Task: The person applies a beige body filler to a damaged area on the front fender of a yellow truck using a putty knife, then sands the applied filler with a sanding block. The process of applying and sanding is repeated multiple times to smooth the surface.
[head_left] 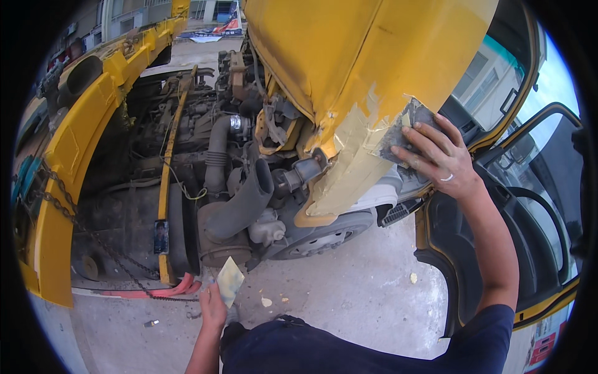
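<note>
My right hand [439,149] grips a dark flat spreader [394,137], smeared with pale putty, against the lower edge of the yellow cab panel [367,50]. Its fingers are bent over the spreader's face. Beige putty [342,181] covers a jagged patch of that panel beside the spreader. Low in the view, my left hand [212,302] holds a pale yellow flat spreader or board [229,282] with grey-blue smears, below a grey air-intake housing and curved hose [240,212].
An exposed engine [180,137] lies left of the cab, beside a yellow beam [81,143] with a hanging chain [59,199]. An open truck door [455,262] stands at the right, a wheel [317,243] under the cab. The concrete floor [374,293] has pale flakes.
</note>
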Tool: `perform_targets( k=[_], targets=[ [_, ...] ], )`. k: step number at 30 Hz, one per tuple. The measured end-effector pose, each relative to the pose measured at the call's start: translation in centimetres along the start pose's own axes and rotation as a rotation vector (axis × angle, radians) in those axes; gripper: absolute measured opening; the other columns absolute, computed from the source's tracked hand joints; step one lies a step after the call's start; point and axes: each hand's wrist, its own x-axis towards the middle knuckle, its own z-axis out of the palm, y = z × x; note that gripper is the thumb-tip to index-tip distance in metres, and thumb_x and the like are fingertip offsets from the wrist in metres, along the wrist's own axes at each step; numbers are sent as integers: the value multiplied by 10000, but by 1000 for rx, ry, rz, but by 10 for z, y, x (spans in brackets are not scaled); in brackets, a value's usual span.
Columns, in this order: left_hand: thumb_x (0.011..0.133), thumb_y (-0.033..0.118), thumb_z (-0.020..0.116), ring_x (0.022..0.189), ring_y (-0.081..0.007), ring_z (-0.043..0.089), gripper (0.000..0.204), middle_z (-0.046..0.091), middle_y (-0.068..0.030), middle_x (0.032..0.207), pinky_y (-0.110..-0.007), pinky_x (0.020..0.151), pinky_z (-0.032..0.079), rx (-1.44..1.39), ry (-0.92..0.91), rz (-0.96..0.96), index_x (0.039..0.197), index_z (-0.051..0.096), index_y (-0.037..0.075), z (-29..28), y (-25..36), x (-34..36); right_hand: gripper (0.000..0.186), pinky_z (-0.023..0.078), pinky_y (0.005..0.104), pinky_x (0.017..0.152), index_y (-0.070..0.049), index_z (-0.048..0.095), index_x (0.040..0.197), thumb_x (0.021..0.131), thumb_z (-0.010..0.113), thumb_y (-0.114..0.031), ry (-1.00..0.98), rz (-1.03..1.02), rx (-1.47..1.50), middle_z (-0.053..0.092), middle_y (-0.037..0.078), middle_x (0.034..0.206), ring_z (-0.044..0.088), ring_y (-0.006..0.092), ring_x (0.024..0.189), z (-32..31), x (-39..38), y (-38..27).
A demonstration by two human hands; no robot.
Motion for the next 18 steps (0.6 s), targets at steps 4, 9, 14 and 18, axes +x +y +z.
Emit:
perform_targets(
  k=[4,9,14,18],
  targets=[
    [1238,374,439,881,-135,645,575,745,-51,936,-360,785,516,3,22,37,1073,769,-67,2,16,-5,575,388,515,1394,-393,709,1557,1018,780,-204,-56,13,-41,644,-31,1597,585,205,1484,-12,-19,8],
    [1224,425,451,853,-139,655,625,772,-74,900,-369,762,525,-75,36,64,1084,777,-89,0,-11,2,523,408,536,1361,-365,769,1486,991,804,-201,50,16,-18,667,-7,1579,603,227,1466,-24,-1,-3],
    [1224,427,455,860,-144,656,621,773,-91,908,-379,767,522,-11,-4,83,1085,773,-88,1,2,-1,523,381,537,1385,-364,761,1493,985,803,-247,30,-3,-6,661,-20,1578,595,215,1472,-19,26,-15],
    [1225,433,451,852,-156,655,633,768,-100,894,-396,758,515,19,10,81,1061,762,-93,0,-2,-1,536,364,537,1398,-359,756,1498,977,801,-243,0,18,-18,656,-24,1579,592,212,1473,-15,31,-13]
  ],
)
